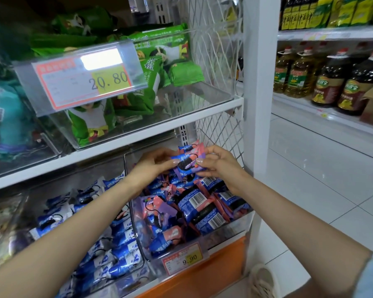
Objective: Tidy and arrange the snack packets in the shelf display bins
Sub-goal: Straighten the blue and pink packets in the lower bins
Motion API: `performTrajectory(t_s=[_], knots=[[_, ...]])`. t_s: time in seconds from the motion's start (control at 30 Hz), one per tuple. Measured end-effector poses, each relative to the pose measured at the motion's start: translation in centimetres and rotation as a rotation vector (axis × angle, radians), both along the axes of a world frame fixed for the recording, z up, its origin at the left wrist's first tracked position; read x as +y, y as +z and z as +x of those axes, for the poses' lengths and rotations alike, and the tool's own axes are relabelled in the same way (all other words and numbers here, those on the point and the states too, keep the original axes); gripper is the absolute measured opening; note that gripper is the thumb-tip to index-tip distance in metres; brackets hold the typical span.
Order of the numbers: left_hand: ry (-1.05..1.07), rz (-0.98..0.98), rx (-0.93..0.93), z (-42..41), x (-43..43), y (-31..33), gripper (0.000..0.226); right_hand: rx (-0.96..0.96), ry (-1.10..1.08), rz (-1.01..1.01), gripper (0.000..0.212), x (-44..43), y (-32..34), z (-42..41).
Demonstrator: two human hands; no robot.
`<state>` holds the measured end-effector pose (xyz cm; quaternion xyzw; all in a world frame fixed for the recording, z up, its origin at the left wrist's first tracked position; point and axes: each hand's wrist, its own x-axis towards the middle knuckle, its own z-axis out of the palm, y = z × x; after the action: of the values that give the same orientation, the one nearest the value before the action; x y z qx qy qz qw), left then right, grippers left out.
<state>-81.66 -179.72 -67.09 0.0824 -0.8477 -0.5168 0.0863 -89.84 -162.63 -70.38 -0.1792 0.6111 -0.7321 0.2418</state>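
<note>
Both forearms reach up from the bottom edge, left forearm and right forearm, meeting at the lower shelf level.

Far left, upper level: teal packets, blurred. Below the white shelf board, a heap of blue-and-white packets lies loose and unaligned.

Upper level, centre: a clear bin holds green packets, lying at mixed angles. A price label reading 20.80 is clipped to its front.

Left hand: fingers curled, thumb and fingertips pinching the left end of a small bunch of blue-and-pink snack packets. Right hand: likewise curled, pinching the right end of the same bunch. The bunch is held level between the two hands, above the rear of the lower right bin and clear of its contents.

That bin holds more blue-and-pink packets, several barcode side up, others tilted or on edge. A label on its front reads 9.90.

Right of the bins: wire mesh side panel, then a white upright. Beyond it, oil bottles stand upright in rows on a separate shelf. One shoe shows on the tiled floor.
</note>
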Motion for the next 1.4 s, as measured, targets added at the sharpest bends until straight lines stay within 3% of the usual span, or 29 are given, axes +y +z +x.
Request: performTrajectory(t_s=[0.1,0.2,0.4,0.53,0.8,0.97,1.13,1.3,1.4], knots=[[0.032,-0.096,0.028,0.3,0.1,0.0,0.013,0.164,0.039,0.067,0.028,-0.2,0.2,0.1],[0.074,-0.160,0.077,1.0,-0.5,-0.3,0.015,0.310,-0.011,0.155,0.023,-0.9,0.8,-0.1],[0.301,-0.183,0.202,3.3,-2.6,-0.9,0.011,0.354,-0.178,0.279,0.028,-3.9,1.3,-3.6],[0.397,-0.206,0.247,4.9,-3.3,-1.7,0.014,0.443,-0.068,0.511,0.031,-6.2,-0.1,-5.1],[0.461,-0.325,0.208,5.9,-3.6,-2.0,0.012,0.618,0.116,0.736,0.027,-9.0,-0.8,-5.8],[0.457,-0.337,0.161,5.5,-3.7,-2.1,0.011,0.642,0.055,0.689,0.014,-9.8,-2.2,-6.2],[0.458,-0.357,0.147,4.8,-3.5,-2.1,0.011,0.777,0.059,0.735,0.018,-9.1,-2.1,-6.5],[0.456,-0.371,0.142,4.8,-3.0,-2.2,0.011,1.060,0.037,0.909,0.014,-8.9,-2.0,-5.8],[0.461,-0.367,0.142,4.9,-2.8,-2.1,0.011,1.041,-0.008,0.808,0.013,-8.3,-2.3,-5.8]])
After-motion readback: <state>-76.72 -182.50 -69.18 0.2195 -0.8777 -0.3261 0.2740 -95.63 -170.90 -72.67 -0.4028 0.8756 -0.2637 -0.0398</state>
